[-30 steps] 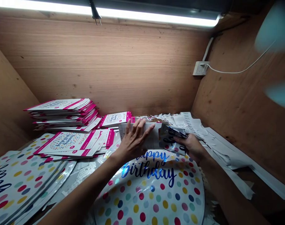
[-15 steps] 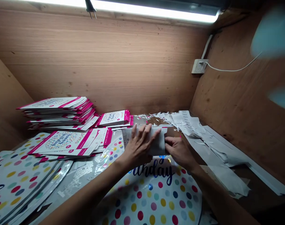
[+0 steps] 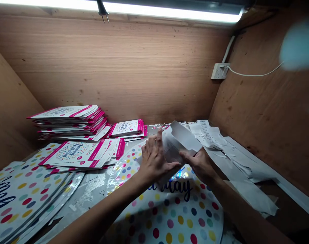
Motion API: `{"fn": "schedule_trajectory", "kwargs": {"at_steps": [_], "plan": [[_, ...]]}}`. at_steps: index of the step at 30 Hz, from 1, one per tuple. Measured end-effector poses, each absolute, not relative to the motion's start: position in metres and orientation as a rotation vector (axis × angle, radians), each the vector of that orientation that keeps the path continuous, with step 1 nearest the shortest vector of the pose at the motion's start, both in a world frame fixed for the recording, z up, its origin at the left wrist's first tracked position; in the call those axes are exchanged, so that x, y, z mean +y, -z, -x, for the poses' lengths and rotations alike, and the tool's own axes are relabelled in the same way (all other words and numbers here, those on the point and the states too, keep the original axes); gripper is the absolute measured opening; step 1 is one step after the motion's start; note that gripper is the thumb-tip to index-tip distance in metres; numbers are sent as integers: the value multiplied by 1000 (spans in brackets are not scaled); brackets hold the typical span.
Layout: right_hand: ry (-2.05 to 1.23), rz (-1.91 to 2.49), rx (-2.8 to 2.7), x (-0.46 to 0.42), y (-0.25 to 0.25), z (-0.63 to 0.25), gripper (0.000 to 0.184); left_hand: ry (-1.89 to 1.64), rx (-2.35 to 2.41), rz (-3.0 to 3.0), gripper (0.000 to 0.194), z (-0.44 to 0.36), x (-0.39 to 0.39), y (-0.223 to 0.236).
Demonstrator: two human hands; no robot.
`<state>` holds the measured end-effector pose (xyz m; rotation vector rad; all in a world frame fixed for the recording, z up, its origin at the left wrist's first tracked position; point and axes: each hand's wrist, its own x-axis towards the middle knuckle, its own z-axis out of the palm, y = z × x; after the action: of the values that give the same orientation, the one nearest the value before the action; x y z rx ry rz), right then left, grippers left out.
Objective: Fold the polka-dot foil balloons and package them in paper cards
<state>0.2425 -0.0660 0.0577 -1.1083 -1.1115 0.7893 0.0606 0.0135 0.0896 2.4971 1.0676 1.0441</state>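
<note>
My right hand (image 3: 198, 162) pinches the edge of a white paper sheet (image 3: 187, 135) between thumb and fingers. The sheet is lifted and bent, its top end standing up. Against its left side rests my left hand (image 3: 154, 156), fingers stretched upward and thumb pointing right. Some of the sheet is hidden behind that hand. Under both hands lies a round, shiny foil balloon (image 3: 167, 206), flat, with coloured dots and dark blue "birthday" lettering that the hands partly cover.
Left of the hands are a tall stack of pink-edged printed cards (image 3: 68, 122), a smaller stack (image 3: 127, 128) and fanned cards (image 3: 80, 154). More dotted flat balloons (image 3: 24, 189) overlap at the left front. White paper strips (image 3: 235, 166) and scraps lie right; a socket (image 3: 220, 71) is on the wall.
The sheet was lying flat under my left hand; now its right part is raised and bent upward in my right hand. My left hand has tilted upright. The view has shifted slightly.
</note>
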Motion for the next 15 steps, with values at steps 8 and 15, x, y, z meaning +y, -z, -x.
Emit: {"fn": "schedule_trajectory", "kwargs": {"at_steps": [8, 15], "plan": [[-789, 1319, -1159, -65, -54, -258, 53, -542, 605, -1386, 44, -56, 38, -77], [-96, 1405, -1490, -69, -56, -230, 11, -699, 730, -1506, 27, -73, 11, -54]]}}
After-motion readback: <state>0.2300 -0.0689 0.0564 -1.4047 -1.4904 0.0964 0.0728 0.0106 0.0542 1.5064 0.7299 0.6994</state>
